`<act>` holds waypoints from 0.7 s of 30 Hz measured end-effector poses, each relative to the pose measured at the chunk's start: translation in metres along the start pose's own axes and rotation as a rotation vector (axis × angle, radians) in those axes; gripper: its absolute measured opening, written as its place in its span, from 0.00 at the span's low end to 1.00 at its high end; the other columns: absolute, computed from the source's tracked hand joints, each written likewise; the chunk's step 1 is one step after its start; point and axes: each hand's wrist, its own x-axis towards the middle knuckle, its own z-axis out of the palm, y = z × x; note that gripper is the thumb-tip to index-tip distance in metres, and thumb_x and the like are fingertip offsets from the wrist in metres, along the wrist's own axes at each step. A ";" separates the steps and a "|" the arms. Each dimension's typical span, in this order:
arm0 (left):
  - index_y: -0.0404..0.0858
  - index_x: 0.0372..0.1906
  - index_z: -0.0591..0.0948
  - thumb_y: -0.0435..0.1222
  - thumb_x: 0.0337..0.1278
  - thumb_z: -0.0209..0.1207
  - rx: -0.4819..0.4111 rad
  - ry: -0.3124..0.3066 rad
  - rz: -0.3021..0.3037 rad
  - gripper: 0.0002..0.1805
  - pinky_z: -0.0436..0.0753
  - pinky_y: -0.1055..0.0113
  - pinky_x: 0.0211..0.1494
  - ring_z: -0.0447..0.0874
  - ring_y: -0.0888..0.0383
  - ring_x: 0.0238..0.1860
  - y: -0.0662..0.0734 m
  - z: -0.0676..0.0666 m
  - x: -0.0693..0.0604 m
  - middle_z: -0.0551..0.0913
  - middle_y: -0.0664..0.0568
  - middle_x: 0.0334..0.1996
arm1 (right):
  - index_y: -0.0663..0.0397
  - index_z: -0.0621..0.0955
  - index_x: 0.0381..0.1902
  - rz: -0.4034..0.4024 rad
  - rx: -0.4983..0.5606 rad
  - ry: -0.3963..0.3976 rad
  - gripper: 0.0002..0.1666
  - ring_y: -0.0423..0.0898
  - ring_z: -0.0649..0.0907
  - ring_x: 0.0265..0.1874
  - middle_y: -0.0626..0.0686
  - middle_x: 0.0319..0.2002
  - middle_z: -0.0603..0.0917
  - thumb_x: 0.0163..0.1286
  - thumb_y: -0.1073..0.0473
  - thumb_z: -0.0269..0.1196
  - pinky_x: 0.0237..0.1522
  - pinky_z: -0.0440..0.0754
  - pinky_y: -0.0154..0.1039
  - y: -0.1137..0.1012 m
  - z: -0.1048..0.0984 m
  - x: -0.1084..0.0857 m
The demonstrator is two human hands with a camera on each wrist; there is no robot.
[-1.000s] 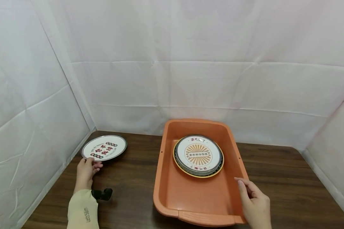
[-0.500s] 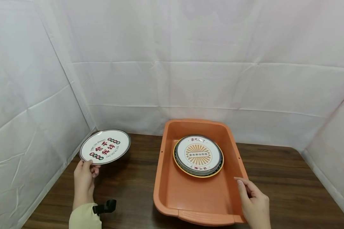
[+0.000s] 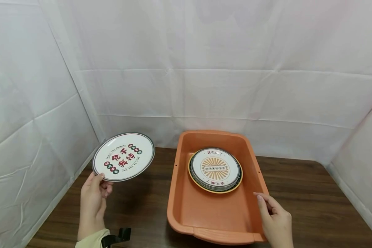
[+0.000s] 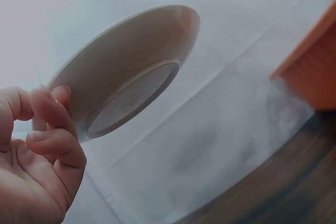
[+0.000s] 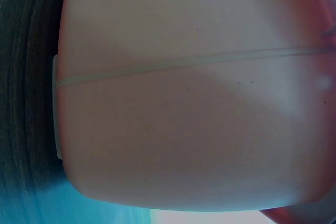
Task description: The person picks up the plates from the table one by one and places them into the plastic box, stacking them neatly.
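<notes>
My left hand pinches the near left edge of a white oval-looking plate with red lettering and a dark rim line. The plate is raised off the table and tilted. Its pale underside and foot ring show in the left wrist view. Over the right rim of an orange basin is my right hand, thumb and index finger close together, nothing visible between them. Whether it touches the rim is hard to tell. A stack of plates sits inside the basin, a white one with a sunburst on top.
The basin stands on a dark wooden table. White cloth hangs behind and along both sides. A pinkish surface fills most of the right wrist view, where no fingers show.
My left hand has lifted the plate from the far left of the table and carried it up and slightly to the right. My right hand and the basin have hardly moved.
</notes>
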 end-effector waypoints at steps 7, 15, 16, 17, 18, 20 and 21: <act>0.39 0.40 0.77 0.29 0.67 0.42 -0.036 -0.185 0.037 0.11 0.65 0.78 0.15 0.68 0.65 0.13 -0.003 0.022 -0.013 0.75 0.53 0.16 | 0.54 0.85 0.36 -0.006 -0.011 0.004 0.08 0.37 0.63 0.08 0.44 0.09 0.65 0.67 0.59 0.59 0.13 0.60 0.29 0.001 -0.001 0.000; 0.34 0.44 0.75 0.25 0.63 0.41 -0.027 -0.412 0.021 0.12 0.66 0.80 0.14 0.67 0.67 0.13 -0.016 0.053 -0.024 0.75 0.55 0.15 | 0.54 0.85 0.36 -0.013 -0.003 0.019 0.08 0.37 0.64 0.09 0.43 0.10 0.69 0.66 0.60 0.59 0.13 0.62 0.28 0.000 0.001 0.001; 0.33 0.44 0.75 0.25 0.62 0.42 -0.024 -0.429 0.015 0.12 0.65 0.80 0.14 0.67 0.67 0.12 -0.018 0.057 -0.025 0.75 0.55 0.15 | 0.54 0.85 0.36 -0.011 0.006 0.022 0.08 0.37 0.64 0.09 0.44 0.10 0.69 0.66 0.60 0.59 0.13 0.61 0.28 0.000 0.001 0.001; 0.33 0.43 0.75 0.26 0.62 0.42 -0.018 -0.448 0.010 0.12 0.65 0.80 0.14 0.67 0.67 0.12 -0.021 0.059 -0.026 0.75 0.55 0.15 | 0.54 0.85 0.36 -0.011 0.016 0.027 0.08 0.37 0.64 0.09 0.44 0.10 0.69 0.66 0.60 0.59 0.13 0.61 0.28 0.000 0.002 0.001; 0.33 0.43 0.75 0.26 0.62 0.42 -0.014 -0.465 0.005 0.11 0.65 0.80 0.14 0.67 0.67 0.11 -0.023 0.062 -0.027 0.75 0.56 0.14 | 0.55 0.85 0.36 -0.007 0.026 0.029 0.08 0.37 0.65 0.09 0.45 0.10 0.70 0.66 0.61 0.59 0.13 0.62 0.28 0.000 0.002 0.001; 0.32 0.43 0.74 0.26 0.62 0.43 -0.011 -0.501 -0.006 0.10 0.65 0.80 0.14 0.67 0.68 0.11 -0.027 0.067 -0.031 0.75 0.56 0.14 | 0.55 0.85 0.36 -0.008 0.043 0.031 0.08 0.37 0.64 0.09 0.46 0.10 0.69 0.66 0.61 0.60 0.13 0.61 0.28 -0.001 0.002 0.001; 0.31 0.44 0.74 0.27 0.62 0.43 -0.001 -0.515 -0.013 0.11 0.65 0.80 0.14 0.66 0.68 0.11 -0.028 0.069 -0.033 0.75 0.56 0.14 | 0.54 0.85 0.36 -0.006 0.044 0.029 0.08 0.37 0.64 0.09 0.46 0.10 0.68 0.66 0.61 0.60 0.13 0.61 0.28 -0.002 0.002 0.001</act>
